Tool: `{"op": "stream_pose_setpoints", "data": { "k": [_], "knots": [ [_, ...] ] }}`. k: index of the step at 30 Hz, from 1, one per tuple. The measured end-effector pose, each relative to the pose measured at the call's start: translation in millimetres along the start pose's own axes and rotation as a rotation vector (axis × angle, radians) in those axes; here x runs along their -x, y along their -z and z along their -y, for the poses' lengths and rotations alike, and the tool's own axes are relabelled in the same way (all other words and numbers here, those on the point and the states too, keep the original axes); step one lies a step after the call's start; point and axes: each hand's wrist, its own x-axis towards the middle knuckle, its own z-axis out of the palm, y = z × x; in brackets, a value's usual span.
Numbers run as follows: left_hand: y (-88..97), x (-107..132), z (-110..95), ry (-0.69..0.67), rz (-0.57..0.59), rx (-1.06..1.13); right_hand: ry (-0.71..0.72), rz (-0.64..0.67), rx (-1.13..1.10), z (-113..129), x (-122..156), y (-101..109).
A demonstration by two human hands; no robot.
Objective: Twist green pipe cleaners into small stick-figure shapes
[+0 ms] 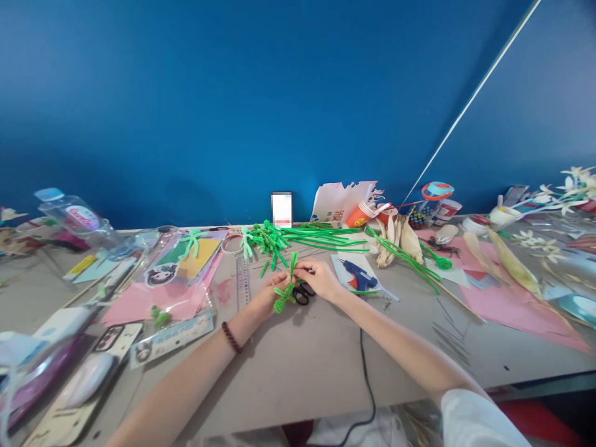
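A small green figure twisted from pipe cleaners (pixel 280 300) is held between both hands above the middle of the table. My left hand (pixel 270 293) pinches it from the left, fingers closed. From the right, my right hand (pixel 317 279) grips its upper stems between thumb and fingers. Black-handled scissors (pixel 302 294) lie just under my right hand, their blades hidden. Behind the hands is a pile of green pipe-cleaner pieces (pixel 266 237), with long straight green pipe cleaners (pixel 326 234) stretching right from it.
A blue glue gun (pixel 361 274) rests right of my hands, and a black cable (pixel 367 372) runs to the front edge. A clear ruler (pixel 243 284), pink paper (pixel 135 304), a phone (pixel 69 397) and a plastic bottle (pixel 77 214) occupy the left. Dried husks (pixel 393 242) stand at back right.
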Motion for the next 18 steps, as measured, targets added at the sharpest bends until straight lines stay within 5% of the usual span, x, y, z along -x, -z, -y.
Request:
{"op": "stream_pose_setpoints", "data": {
  "k": [5, 8, 12, 18],
  "knots": [
    [2.7, -3, 2, 0.042, 0.051, 0.063, 0.064, -0.022, 0.049, -2, 2, -2],
    [-2.3, -3, -3, 0.017, -0.034, 0.044, 0.061, -0.051, 0.098, -3, 2, -1],
    [-8.1, -2, -11, -0.160, -0.207, -0.070, 0.015, -0.148, 0.187, -8, 0, 0],
    [-14.8, 5, -9, -0.386, -0.246, -0.416, -0.096, -0.200, 0.159, -17, -2, 0]
  ]
}}
